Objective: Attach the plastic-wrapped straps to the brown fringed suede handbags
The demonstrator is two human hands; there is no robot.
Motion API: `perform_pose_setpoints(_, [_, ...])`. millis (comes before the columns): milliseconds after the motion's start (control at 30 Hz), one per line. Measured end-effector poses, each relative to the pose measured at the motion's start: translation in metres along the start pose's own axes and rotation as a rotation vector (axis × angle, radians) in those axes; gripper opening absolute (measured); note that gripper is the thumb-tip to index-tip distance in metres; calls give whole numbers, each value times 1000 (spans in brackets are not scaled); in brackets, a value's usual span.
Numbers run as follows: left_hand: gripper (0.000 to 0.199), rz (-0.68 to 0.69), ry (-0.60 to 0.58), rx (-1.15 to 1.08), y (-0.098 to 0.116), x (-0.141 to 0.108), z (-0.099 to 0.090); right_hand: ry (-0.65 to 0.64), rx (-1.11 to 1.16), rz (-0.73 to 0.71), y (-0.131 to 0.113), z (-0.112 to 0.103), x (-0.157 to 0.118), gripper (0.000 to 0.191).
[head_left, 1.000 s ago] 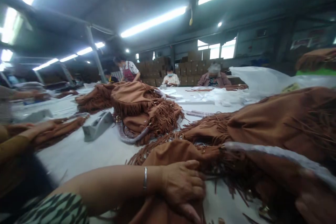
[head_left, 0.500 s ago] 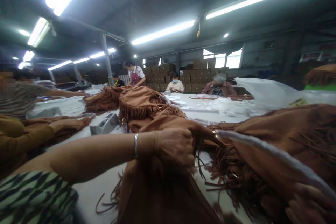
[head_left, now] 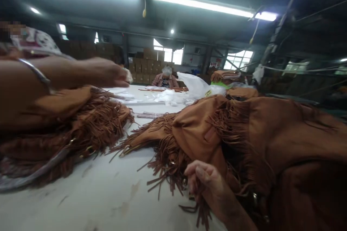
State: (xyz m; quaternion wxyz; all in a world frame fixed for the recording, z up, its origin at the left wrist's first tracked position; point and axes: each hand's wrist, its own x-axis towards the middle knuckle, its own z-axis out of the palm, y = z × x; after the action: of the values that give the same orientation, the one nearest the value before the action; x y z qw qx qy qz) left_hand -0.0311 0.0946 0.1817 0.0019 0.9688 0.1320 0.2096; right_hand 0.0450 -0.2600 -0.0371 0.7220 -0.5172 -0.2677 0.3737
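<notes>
Soft tan bags point(head_left: 199, 124) with stringy fringe point(head_left: 235, 124) lie in 2 heaps on the white desk point(head_left: 130, 195), probably for easy reach. The left hand point(head_left: 108, 74), blurred, is curled above the left heap point(head_left: 94, 130); the right hand point(head_left: 207, 177), half closed, is beside fringe. Any grip is unclear. Shiny film wraps a curved handle point(head_left: 40, 173), likely against scuffs.

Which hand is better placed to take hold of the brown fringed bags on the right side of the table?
Right, I'd judge: the right hand is beside the fringes of those bags, while the left hand is raised near the left-hand pile.
</notes>
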Motion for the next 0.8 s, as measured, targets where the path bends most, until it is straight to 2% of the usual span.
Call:
perform_pose_setpoints(33, [25, 114, -94, 136, 19, 4, 23, -8, -19, 11, 1, -1, 0, 42])
perform_pose_setpoints(133, [20, 361, -196, 108, 94, 5, 86, -77, -127, 78, 8, -1, -2, 41])
perform_pose_setpoints(167, [19, 460, -210, 62, 122, 3, 101, -133, -205, 129, 12, 0, -3, 38])
perform_pose_setpoints(233, [20, 615, -196, -84, 178, -5, 117, -252, -459, 222, 17, 3, -6, 30])
perform_pose_setpoints(267, [21, 688, -168, -160, 204, -9, 119, -299, -622, 245, 19, 6, -7, 24])
perform_pose_setpoints(367, [18, 850, 14, -290, 271, -14, 115, -359, -1056, 234, 17, 15, -9, 17])
perform_pose_setpoints(433, [21, 858, 139, -291, 307, -10, 110, -401, -1214, 233, 11, 20, -10, 19])
perform_pose_setpoints(533, [40, 829, 247, -257, 356, 0, 111, -498, -1369, 211, 5, 24, -9, 26])
perform_pose_setpoints(633, [46, 890, 211, -206, 403, 6, 120, -552, -1466, 121, 6, 21, -8, 26])
perform_pose_setpoints(733, [28, 876, 62, -156, 443, 7, 134, -558, -1477, -10, 10, 16, -11, 32])
perform_pose_setpoints(800, [25, 819, 16, -155, 461, 7, 142, -538, -1449, -55, 10, 14, -15, 35])
